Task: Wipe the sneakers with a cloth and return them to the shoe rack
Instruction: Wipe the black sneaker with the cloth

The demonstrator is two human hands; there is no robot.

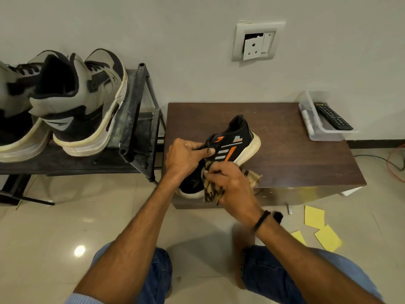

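A black sneaker [235,142] with orange and grey stripes and a white sole lies on a low brown table [295,156], its toe over the near edge. My left hand [185,155] grips it at the laces. My right hand [230,183] holds a brown patterned cloth [213,190] against the sneaker's side near the toe. A black shoe rack [133,119] stands to the left, with a pair of grey and black sneakers [72,102] on its top shelf.
A clear plastic tray [315,130] holding a black remote [333,116] sits at the table's far right corner. Yellow paper notes [315,218] and a small tube lie on the tiled floor at the right. Cables run along the wall.
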